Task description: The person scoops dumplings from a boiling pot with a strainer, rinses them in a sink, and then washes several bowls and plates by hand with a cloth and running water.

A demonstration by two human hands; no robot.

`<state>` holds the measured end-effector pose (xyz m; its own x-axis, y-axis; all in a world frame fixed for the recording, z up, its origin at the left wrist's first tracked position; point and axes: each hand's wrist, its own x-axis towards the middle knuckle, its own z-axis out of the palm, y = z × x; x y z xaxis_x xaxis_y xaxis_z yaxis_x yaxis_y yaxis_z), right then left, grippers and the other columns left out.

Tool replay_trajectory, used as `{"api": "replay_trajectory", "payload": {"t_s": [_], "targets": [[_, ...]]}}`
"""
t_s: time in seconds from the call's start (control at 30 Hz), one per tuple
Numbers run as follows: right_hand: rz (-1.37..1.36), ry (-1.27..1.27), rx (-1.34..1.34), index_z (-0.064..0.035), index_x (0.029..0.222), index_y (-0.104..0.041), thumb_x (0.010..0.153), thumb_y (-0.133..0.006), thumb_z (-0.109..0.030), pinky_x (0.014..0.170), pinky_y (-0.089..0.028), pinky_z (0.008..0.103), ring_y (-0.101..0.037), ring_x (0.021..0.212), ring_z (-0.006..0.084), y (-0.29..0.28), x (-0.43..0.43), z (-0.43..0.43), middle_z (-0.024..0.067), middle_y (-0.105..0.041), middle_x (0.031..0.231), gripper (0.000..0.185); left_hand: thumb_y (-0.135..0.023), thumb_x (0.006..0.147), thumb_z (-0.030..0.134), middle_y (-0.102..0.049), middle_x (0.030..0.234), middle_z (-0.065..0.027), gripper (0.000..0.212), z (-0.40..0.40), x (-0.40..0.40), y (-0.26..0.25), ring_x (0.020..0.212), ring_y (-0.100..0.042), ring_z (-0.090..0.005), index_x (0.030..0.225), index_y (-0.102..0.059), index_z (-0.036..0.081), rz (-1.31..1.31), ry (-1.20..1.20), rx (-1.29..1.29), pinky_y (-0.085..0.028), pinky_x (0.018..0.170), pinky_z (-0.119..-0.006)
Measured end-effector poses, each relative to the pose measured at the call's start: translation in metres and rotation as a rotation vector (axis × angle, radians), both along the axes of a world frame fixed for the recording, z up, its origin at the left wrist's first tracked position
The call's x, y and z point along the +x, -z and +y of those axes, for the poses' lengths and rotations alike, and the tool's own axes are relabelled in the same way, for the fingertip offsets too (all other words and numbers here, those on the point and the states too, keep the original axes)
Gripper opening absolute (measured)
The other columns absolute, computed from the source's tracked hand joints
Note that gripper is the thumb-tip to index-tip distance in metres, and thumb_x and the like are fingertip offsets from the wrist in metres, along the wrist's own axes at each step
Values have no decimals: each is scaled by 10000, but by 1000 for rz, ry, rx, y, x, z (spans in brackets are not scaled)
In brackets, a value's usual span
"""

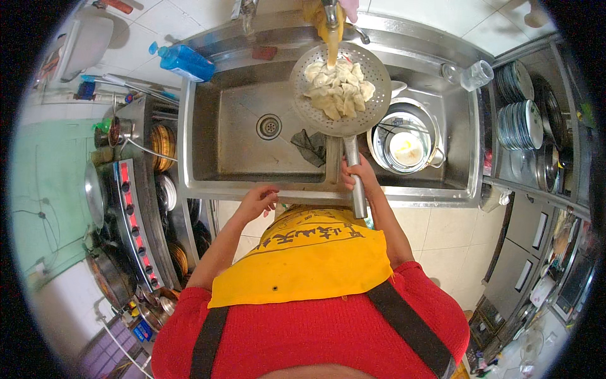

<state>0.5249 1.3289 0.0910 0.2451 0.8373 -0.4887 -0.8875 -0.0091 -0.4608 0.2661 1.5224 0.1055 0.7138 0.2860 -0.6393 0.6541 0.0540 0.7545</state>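
Note:
My right hand (362,175) grips the metal handle of a large perforated strainer ladle (305,106). A heap of dumplings (338,90) lies in its bowl, beneath the faucet (330,19). Water (332,46) runs from the spout onto them. The ladle is over the divider of a two-basin steel sink (236,142). Near the front rim of the left basin, my left hand (258,201) is held with nothing in it, its fingers loosely bent and apart.
A dark mesh cloth (310,148) lies in the left basin near the drain (269,127). The right basin holds a pot (438,123) with stacked bowls (407,148). A blue pump bottle (187,62) and a glass jar (477,76) stand at the sink's edges. Plates (521,125) fill the right-hand rack.

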Motion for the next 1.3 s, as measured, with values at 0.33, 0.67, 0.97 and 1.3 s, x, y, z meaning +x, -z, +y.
{"api": "replay_trajectory", "payload": {"t_s": [0.33, 0.67, 0.97, 1.3], "targets": [[-116, 213, 4, -31, 975, -396, 728, -499, -35, 393, -358, 228, -379, 456, 89, -6, -19, 30, 44, -439, 684, 268, -502, 866, 172, -604, 832, -94, 244, 9, -38, -1, 654, -585, -160, 1041, -517, 3, -52, -335, -49, -484, 567, -266], [-62, 248, 153, -41, 972, -399, 725, -498, -26, 391, -344, 225, -382, 460, 91, 6, -47, 44, 46, -451, 686, 266, -474, 882, 157, -592, 827, -96, 232, -5, -92, -4, 642, -594, -156, 1037, -509, -12, 3, -356, -99, -495, 566, -257], [-30, 307, 71, -45, 975, -397, 714, -489, -19, 417, -351, 253, -382, 463, 100, 9, -70, 76, 49, -451, 692, 278, -479, 881, 176, -601, 839, -110, 251, 0, -149, -13, 665, -599, -161, 1044, -508, -12, 120, -441, -57, -493, 582, -251], [-158, 222, 65, -53, 982, -388, 683, -511, -11, 376, -335, 260, -371, 421, 111, 32, -55, 59, 49, -435, 668, 327, -485, 879, 188, -603, 838, -112, 244, 7, -194, -2, 664, -606, -172, 1036, -514, 3, 208, -459, -60, -504, 582, -259]]}}
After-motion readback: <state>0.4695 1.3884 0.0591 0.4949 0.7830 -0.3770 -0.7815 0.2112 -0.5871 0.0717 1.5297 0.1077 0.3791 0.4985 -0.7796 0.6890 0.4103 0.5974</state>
